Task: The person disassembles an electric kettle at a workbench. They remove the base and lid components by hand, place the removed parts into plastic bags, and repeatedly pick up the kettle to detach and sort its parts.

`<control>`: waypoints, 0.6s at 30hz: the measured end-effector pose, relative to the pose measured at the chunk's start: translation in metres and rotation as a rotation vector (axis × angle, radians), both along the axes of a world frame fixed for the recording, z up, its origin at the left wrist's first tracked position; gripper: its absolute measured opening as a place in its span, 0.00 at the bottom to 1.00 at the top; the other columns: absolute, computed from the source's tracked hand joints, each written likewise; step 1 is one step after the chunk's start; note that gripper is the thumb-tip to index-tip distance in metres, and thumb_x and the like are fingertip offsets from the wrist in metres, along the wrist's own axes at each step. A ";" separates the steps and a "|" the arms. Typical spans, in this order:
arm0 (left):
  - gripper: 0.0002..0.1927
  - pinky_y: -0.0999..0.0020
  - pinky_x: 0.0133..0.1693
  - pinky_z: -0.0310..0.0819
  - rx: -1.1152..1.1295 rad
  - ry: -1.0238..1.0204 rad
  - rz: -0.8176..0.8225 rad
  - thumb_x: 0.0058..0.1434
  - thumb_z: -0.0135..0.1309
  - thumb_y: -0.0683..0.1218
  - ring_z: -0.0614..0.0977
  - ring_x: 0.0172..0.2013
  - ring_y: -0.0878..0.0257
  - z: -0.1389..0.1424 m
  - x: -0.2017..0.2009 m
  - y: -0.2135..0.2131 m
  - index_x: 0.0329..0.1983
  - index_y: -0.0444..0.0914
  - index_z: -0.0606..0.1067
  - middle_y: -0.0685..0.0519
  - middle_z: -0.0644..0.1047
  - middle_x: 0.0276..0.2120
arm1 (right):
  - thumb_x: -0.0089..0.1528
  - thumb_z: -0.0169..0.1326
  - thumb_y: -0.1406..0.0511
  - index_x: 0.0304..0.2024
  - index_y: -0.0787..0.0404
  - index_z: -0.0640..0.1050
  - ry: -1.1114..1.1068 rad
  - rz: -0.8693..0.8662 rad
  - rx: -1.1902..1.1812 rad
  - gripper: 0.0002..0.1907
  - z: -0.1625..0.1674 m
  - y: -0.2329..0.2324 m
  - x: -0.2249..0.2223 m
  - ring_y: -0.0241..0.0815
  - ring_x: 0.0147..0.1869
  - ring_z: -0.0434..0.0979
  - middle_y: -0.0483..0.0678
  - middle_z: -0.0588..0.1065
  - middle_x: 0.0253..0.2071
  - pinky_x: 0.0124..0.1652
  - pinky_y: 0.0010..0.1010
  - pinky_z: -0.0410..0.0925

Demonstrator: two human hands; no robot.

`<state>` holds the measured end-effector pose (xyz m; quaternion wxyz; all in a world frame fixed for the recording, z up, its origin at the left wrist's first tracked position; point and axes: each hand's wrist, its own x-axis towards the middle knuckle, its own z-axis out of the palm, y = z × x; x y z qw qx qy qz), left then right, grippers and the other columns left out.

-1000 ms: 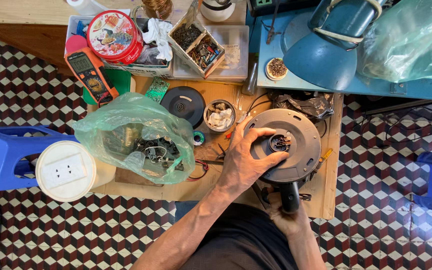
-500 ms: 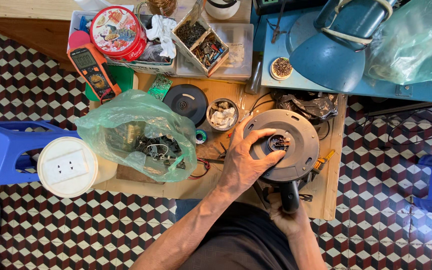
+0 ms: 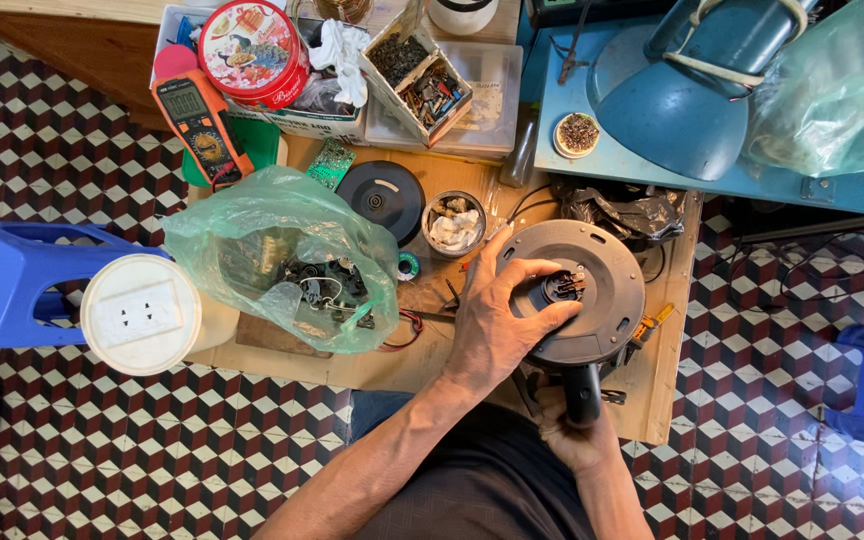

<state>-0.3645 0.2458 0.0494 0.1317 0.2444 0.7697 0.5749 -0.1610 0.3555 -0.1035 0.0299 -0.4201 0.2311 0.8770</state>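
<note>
An upturned electric kettle lies on the wooden board (image 3: 667, 340), its round grey underside (image 3: 607, 265) facing up. My left hand (image 3: 497, 325) rests on that underside. Its fingers curl around the black connector (image 3: 560, 288) in the middle. My right hand (image 3: 577, 445) is below, closed around the kettle's black handle (image 3: 582, 390). The kettle's body is hidden beneath the grey underside and my hands.
A green plastic bag of metal parts (image 3: 282, 260) lies left of the kettle. Behind are a black disc (image 3: 382, 197), a small cup (image 3: 454, 222), an orange multimeter (image 3: 197, 115), a red tin (image 3: 252, 45) and a parts box (image 3: 422, 70). A white socket reel (image 3: 142, 313) and blue lamp (image 3: 682, 110) flank the board.
Both hands stay on the kettle in the same grip. Only the view has shifted slightly.
</note>
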 end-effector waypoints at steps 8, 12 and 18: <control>0.24 0.51 0.69 0.63 0.007 0.037 -0.003 0.54 0.71 0.53 0.64 0.73 0.40 0.000 0.006 -0.001 0.53 0.44 0.79 0.33 0.61 0.71 | 0.64 0.51 0.64 0.48 0.82 0.70 0.028 0.016 -0.010 0.22 -0.005 0.003 0.004 0.32 0.25 0.74 0.46 0.72 0.29 0.25 0.21 0.76; 0.24 0.52 0.68 0.64 -0.008 0.025 0.011 0.53 0.71 0.53 0.65 0.72 0.41 -0.001 0.006 0.001 0.52 0.43 0.79 0.33 0.61 0.71 | 0.63 0.52 0.63 0.47 0.80 0.71 0.069 0.006 -0.043 0.21 -0.009 0.005 0.006 0.33 0.25 0.74 0.44 0.71 0.27 0.24 0.21 0.75; 0.25 0.50 0.68 0.63 -0.033 0.038 0.020 0.52 0.72 0.54 0.65 0.72 0.40 -0.004 0.005 0.003 0.50 0.41 0.79 0.33 0.62 0.71 | 0.64 0.52 0.63 0.47 0.77 0.72 0.042 -0.020 -0.029 0.20 -0.015 0.003 0.008 0.35 0.28 0.77 0.45 0.74 0.30 0.26 0.21 0.76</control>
